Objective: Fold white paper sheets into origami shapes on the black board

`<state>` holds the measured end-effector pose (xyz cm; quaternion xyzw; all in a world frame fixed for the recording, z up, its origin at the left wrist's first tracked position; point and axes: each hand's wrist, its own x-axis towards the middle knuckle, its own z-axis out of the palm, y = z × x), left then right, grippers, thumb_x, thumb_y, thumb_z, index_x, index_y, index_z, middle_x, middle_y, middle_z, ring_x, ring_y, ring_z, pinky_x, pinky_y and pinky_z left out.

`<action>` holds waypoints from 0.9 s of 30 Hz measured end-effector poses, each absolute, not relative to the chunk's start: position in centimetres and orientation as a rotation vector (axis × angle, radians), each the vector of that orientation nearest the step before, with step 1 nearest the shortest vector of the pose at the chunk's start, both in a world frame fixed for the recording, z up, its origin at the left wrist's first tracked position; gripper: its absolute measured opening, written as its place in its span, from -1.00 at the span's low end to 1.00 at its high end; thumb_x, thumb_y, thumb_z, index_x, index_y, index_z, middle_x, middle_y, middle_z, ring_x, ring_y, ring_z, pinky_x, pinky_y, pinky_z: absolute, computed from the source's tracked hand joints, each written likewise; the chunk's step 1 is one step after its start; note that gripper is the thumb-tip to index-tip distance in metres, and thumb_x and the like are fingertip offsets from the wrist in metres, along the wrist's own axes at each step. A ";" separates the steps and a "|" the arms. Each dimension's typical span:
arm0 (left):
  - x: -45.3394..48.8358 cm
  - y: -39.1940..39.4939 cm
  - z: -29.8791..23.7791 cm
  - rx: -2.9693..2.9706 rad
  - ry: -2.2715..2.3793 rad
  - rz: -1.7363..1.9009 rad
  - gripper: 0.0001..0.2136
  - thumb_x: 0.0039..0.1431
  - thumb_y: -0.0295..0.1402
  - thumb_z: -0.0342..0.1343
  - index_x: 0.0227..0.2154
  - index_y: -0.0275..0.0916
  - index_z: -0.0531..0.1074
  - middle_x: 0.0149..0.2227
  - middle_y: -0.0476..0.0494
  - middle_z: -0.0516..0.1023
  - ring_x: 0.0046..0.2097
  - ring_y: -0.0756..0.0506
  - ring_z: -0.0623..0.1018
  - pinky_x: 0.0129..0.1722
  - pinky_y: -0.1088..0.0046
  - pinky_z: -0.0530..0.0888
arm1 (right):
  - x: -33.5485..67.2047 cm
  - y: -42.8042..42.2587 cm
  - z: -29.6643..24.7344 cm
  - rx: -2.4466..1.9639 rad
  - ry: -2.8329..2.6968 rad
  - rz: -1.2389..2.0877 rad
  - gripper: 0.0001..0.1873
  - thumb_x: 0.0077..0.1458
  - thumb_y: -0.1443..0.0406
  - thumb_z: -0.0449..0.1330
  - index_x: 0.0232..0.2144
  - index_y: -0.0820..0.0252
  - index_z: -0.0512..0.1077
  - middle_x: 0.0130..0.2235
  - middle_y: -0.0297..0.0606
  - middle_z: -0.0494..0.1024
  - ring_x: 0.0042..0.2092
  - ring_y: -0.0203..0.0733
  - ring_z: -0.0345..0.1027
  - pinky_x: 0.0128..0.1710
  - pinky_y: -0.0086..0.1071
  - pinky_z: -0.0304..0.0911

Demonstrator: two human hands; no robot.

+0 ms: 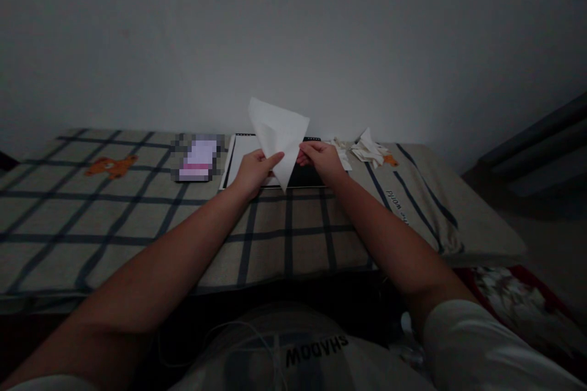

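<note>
A white sheet of thin paper point(280, 128), folded to a point at the bottom, is held upright in front of me. My left hand point(257, 172) grips its lower left side, thumb on the near face. With pinched fingertips, my right hand point(321, 157) is at the paper's right edge. Below both hands lies a flat pad point(236, 156), white on the left and black on the right, with binding holes along its far edge. The hands and paper cover its middle.
A checked cloth point(202, 217) covers the table against a grey wall. Left of the pad lies a phone point(198, 159), its screen blurred. Crumpled white paper point(368, 149) sits to the right. A red container point(518, 299) with crumpled material stands low at the right.
</note>
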<state>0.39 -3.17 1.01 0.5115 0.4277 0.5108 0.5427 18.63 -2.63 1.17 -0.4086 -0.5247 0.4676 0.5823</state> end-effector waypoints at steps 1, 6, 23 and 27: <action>0.4 -3.1 1.0 1.214 1.018 1.213 -0.62 -0.13 -0.17 0.38 -0.28 -0.33 0.55 -0.27 -0.23 0.65 -0.33 -0.10 0.59 -0.36 0.41 0.53 | 18.6 -2.6 1.2 -0.956 -1.225 1.090 -0.73 -0.02 0.11 0.36 -0.44 0.21 0.51 -0.50 -0.33 0.55 -0.47 -0.33 0.42 -0.43 -0.43 0.35; 0.5 -3.2 1.0 1.194 1.005 1.210 -0.62 -0.14 -0.17 0.39 -0.31 -0.34 0.55 -0.28 -0.23 0.65 -0.34 -0.10 0.58 -0.36 0.39 0.52 | 18.5 -2.6 1.2 -0.990 -1.228 1.073 -0.75 0.00 0.13 0.34 -0.43 0.21 0.51 -0.51 -0.34 0.55 -0.47 -0.34 0.41 -0.44 -0.44 0.35; -0.5 -1.8 1.0 1.070 0.858 1.239 -0.73 0.02 -0.20 0.35 -0.35 -0.33 0.55 -0.24 -0.23 0.63 -0.24 -0.07 0.60 -0.11 0.28 0.58 | 19.4 -2.1 1.3 -1.079 -1.246 1.000 -0.81 0.06 0.20 0.29 -0.47 0.22 0.49 -0.53 -0.33 0.53 -0.49 -0.33 0.38 -0.41 -0.40 0.34; -0.5 -1.2 0.4 0.998 0.827 1.216 -0.82 0.07 -0.31 0.32 -0.39 -0.35 0.54 -0.26 -0.25 0.65 -0.26 -0.06 0.61 -0.07 0.28 0.57 | 19.5 -2.1 1.4 -1.083 -1.241 1.021 -0.80 0.04 0.19 0.31 -0.49 0.21 0.48 -0.54 -0.34 0.53 -0.50 -0.35 0.38 -0.43 -0.42 0.34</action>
